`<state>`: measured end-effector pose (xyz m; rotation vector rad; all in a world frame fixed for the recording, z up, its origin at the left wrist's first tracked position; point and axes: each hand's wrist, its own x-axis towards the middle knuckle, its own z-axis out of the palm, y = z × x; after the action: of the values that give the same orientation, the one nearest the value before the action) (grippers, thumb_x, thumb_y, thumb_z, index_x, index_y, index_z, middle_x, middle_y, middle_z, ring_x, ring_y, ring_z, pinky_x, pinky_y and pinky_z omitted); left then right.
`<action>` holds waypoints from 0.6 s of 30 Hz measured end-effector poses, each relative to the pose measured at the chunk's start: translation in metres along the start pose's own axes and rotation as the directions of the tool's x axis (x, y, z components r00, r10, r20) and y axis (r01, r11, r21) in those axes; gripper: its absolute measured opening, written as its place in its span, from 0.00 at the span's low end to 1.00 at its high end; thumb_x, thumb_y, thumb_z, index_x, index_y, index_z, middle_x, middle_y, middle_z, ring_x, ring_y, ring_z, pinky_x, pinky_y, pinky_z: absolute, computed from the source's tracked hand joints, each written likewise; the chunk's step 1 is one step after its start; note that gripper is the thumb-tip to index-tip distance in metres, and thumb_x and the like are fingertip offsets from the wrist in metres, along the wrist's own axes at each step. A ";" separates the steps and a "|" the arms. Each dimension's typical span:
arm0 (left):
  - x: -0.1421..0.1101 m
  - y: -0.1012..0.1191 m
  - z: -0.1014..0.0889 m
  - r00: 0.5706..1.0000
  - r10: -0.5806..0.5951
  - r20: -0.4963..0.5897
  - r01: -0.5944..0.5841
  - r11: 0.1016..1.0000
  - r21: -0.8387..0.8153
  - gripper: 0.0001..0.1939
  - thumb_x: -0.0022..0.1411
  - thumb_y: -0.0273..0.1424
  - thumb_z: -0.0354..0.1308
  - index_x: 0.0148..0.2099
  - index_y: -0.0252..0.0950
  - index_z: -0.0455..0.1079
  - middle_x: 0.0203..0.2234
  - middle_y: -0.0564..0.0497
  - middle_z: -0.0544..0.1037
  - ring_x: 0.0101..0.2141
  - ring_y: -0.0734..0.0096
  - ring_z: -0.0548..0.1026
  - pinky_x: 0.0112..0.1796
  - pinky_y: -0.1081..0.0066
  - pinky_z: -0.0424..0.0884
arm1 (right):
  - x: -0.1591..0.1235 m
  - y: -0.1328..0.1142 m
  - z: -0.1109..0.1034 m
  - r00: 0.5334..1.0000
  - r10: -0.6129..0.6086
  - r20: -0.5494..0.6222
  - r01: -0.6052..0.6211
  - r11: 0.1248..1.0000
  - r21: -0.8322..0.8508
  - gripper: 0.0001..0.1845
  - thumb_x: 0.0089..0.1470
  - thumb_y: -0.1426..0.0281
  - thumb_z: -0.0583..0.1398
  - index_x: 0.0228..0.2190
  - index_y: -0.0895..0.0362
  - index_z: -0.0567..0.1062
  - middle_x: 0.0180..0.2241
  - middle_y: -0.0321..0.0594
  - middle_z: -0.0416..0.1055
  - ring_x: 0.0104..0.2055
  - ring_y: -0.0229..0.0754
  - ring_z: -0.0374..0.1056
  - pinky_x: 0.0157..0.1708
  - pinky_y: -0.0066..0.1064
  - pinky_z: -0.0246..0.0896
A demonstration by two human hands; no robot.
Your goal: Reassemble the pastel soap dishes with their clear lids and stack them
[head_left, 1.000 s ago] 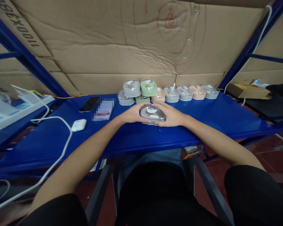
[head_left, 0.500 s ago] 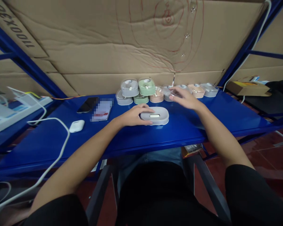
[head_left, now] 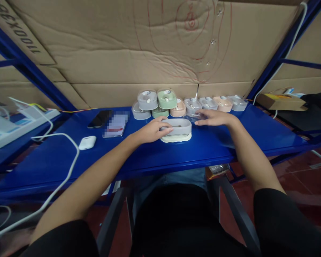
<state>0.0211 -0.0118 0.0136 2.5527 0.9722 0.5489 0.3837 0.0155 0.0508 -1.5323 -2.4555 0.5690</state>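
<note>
My left hand point(head_left: 155, 130) grips the left end of a grey oval box body point(head_left: 179, 130), thumb in front and fingers over the rim. Beneath the body shows a pale, wavy-edged base piece point(head_left: 178, 138), with a gap along the front. A clear plastic lid point(head_left: 190, 118) sits low over the table behind the box; my right hand point(head_left: 211, 117) pinches its right side between thumb and fingers. Whether the lid touches the table I cannot tell.
Lidded oval boxes stand along the back, including a grey box point(head_left: 147, 100) and a green box point(head_left: 167, 99) stacked on others. Two phones point(head_left: 117, 125) and a white earphone case point(head_left: 87, 142) lie left. A white cable point(head_left: 74, 162) crosses the table's left side.
My right hand has lowered the clear lid toward the table behind the box. The grey body has risen at the front, exposing the pale base, with my left hand still on it.
</note>
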 end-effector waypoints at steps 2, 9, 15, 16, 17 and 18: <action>0.000 -0.002 -0.007 1.000 -0.007 -0.020 0.007 1.000 0.028 0.29 0.79 0.52 0.52 0.54 0.37 0.86 0.60 0.36 0.80 0.65 0.40 0.75 0.69 0.44 0.70 | -0.001 0.002 -0.002 1.000 0.026 0.014 -0.027 1.000 0.008 0.55 0.55 0.35 0.70 0.72 0.55 0.74 0.61 0.55 0.83 0.61 0.68 0.81 0.64 0.59 0.75; -0.008 -0.018 -0.039 0.985 -0.143 -0.097 0.157 0.976 0.151 0.31 0.76 0.57 0.50 0.50 0.39 0.85 0.55 0.37 0.80 0.55 0.42 0.79 0.65 0.42 0.72 | 0.002 0.009 -0.001 0.998 0.003 0.059 -0.001 0.999 -0.035 0.56 0.40 0.49 0.80 0.68 0.54 0.78 0.61 0.53 0.83 0.59 0.67 0.81 0.61 0.54 0.78; -0.011 -0.032 -0.047 0.970 -0.237 -0.059 0.244 0.949 0.198 0.33 0.70 0.62 0.55 0.51 0.41 0.86 0.50 0.37 0.80 0.53 0.39 0.80 0.64 0.42 0.73 | 0.004 0.000 0.007 0.995 -0.096 -0.033 0.093 0.993 -0.075 0.52 0.40 0.47 0.81 0.64 0.53 0.82 0.63 0.54 0.81 0.64 0.72 0.77 0.66 0.65 0.73; -0.011 -0.034 -0.047 0.968 -0.246 -0.048 0.251 0.946 0.207 0.33 0.69 0.63 0.57 0.51 0.41 0.86 0.50 0.37 0.80 0.53 0.39 0.81 0.63 0.43 0.73 | 0.004 -0.005 0.010 0.986 -0.145 -0.080 0.139 0.987 -0.085 0.52 0.42 0.46 0.81 0.64 0.53 0.82 0.64 0.55 0.80 0.66 0.73 0.75 0.68 0.67 0.71; -0.011 -0.036 -0.047 0.966 -0.257 -0.039 0.259 0.942 0.215 0.33 0.66 0.64 0.60 0.51 0.41 0.86 0.50 0.37 0.81 0.53 0.39 0.81 0.62 0.43 0.74 | 0.004 -0.012 0.014 0.971 -0.204 -0.122 0.194 0.977 -0.089 0.51 0.44 0.44 0.80 0.64 0.53 0.82 0.65 0.56 0.79 0.68 0.73 0.74 0.70 0.68 0.68; -0.010 -0.038 -0.046 0.964 -0.264 -0.033 0.265 0.939 0.218 0.34 0.64 0.65 0.63 0.50 0.41 0.85 0.50 0.37 0.81 0.53 0.38 0.81 0.61 0.44 0.75 | 0.004 -0.020 0.019 0.953 -0.263 -0.150 0.252 0.964 -0.086 0.49 0.47 0.43 0.78 0.64 0.53 0.82 0.66 0.56 0.79 0.69 0.72 0.73 0.71 0.69 0.67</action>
<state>-0.0287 0.0159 0.0343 2.5461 1.4227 0.3854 0.3584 0.0066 0.0414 -1.1972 -2.5141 0.3072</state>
